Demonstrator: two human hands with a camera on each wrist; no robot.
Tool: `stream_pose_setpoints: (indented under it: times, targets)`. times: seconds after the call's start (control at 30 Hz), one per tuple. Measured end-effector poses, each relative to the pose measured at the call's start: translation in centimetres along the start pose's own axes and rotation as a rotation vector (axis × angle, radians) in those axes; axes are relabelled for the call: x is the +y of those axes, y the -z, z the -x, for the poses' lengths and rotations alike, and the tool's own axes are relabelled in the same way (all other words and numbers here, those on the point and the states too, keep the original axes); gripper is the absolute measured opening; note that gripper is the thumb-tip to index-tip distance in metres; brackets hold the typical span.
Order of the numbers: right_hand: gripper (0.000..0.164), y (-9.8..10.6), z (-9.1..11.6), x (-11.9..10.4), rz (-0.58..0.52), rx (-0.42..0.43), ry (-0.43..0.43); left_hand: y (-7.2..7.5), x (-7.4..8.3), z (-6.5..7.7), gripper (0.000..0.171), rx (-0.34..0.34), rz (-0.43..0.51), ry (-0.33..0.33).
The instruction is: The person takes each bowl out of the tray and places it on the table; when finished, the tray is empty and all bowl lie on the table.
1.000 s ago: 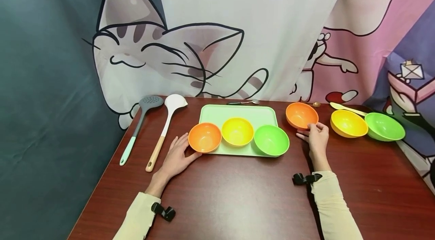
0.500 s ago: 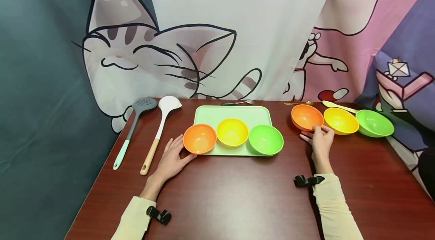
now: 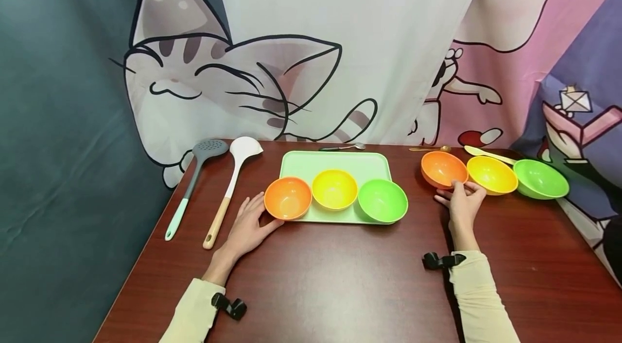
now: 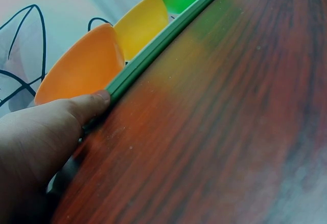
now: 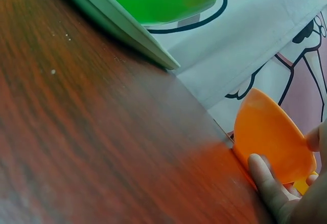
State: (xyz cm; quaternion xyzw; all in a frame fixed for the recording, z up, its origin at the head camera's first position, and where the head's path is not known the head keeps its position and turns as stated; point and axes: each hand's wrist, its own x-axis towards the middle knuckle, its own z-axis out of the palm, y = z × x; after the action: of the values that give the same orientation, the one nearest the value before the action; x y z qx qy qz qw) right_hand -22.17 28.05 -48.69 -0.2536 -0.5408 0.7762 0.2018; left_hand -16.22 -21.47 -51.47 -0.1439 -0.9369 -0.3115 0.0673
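Observation:
In the head view my left hand (image 3: 248,227) rests at the near left corner of the pale green tray (image 3: 335,158), beside an orange bowl (image 3: 288,200). Its thumb (image 4: 94,104) lies straight along the tray's edge in the left wrist view; the bowl hides the other fingers there. A yellow bowl (image 3: 334,190) and a green bowl (image 3: 383,201) continue the row on the tray. To the right, my right hand (image 3: 464,208) holds a second orange bowl (image 3: 443,169), thumb low on its outer wall and a finger near the rim. This bowl stands close against another yellow bowl (image 3: 492,175).
Another green bowl (image 3: 541,179) stands at the far right. Behind the right-hand bowls lie a yellow knife (image 3: 488,154) and a gold spoon (image 3: 444,148). A small dark-handled utensil (image 3: 342,147) lies behind the tray. A slotted turner (image 3: 196,175) and white ladle (image 3: 238,175) lie left.
My right hand has slid the orange bowl to the right, closing the gap to the yellow bowl. The left hand stays by the tray. The head view has shifted slightly.

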Motion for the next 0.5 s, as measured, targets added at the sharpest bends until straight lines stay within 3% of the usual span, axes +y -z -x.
stream_pose_setpoints:
  times: [0.27,0.5]
  targets:
    - [0.029,0.3,0.31,0.03,0.027,0.02,-0.013,-0.05,0.03,-0.13,0.071,0.001,-0.006,-0.016]
    - [0.03,0.45,0.25,0.39,0.061,0.044,0.048,-0.06,-0.14,0.04,0.072,0.008,-0.002,-0.012]
